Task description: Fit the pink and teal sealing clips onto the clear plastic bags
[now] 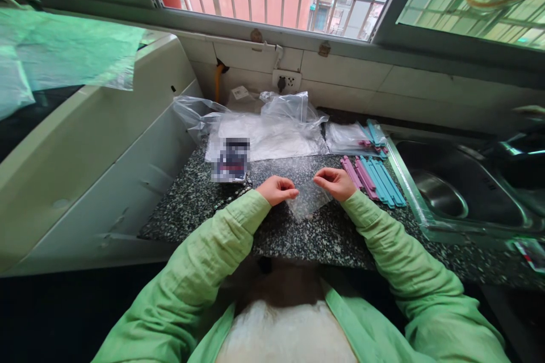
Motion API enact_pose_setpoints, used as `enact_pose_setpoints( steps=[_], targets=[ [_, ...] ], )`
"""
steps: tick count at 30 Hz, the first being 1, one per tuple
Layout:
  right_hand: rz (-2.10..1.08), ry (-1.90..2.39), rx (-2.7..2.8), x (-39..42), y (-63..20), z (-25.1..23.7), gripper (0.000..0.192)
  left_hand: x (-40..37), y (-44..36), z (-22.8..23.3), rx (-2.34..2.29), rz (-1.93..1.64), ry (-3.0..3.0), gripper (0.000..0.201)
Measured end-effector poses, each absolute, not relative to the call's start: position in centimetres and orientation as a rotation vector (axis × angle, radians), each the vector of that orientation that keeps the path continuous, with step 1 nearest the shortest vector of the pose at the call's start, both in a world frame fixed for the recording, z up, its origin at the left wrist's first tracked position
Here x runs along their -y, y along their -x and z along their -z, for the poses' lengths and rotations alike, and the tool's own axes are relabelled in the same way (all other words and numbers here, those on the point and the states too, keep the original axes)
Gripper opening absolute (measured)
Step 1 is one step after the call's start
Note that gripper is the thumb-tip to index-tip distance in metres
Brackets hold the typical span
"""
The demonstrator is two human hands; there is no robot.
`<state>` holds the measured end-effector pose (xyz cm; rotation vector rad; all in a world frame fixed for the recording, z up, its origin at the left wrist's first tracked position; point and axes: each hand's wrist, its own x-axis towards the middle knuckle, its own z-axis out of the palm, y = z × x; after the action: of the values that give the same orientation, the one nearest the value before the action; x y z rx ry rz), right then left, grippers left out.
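A small clear plastic bag (310, 202) hangs low over the speckled countertop (298, 241), between my two hands. My left hand (279, 189) is closed, with its thumb and fingers pinching the bag's left upper corner. On the other side my right hand (335, 183) pinches the right upper corner. Just right of that hand, pink bag-sealing clips (359, 174) and blue bag-sealing clips (383, 180) lie side by side in a row. Behind them sits a stack of clear bags (343, 137) with more pink and blue clips on top.
A large plastic bag with white contents (281, 136) lies at the back by the wall. A blurred-out phone-like object (232, 161) rests left of my hands. At right is a metal sink (468, 181); a white appliance (106, 170) borders the counter at left. A socket (287, 80) is on the wall.
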<state>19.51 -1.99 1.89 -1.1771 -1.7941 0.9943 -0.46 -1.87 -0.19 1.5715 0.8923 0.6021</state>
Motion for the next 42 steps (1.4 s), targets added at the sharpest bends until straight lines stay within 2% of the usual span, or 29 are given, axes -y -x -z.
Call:
enact_pose_setpoints(
  steps=[16, 27, 42],
  targets=[
    [-1.003, 1.148, 1.836, 2.3, -19.1, -1.8, 0.023, 2.1, 0.5, -0.3, -0.872, -0.512, -1.564, 0.04],
    [-1.015, 1.146, 1.879, 2.3, -18.6, -1.5, 0.025, 2.1, 0.3, -0.1, -0.875, -0.536, -1.558, 0.034],
    [-1.033, 1.162, 1.872, 2.4, -18.4, -1.6, 0.027, 2.2, 0.4, -0.6, -0.837, -0.48, -1.548, 0.037]
  ],
)
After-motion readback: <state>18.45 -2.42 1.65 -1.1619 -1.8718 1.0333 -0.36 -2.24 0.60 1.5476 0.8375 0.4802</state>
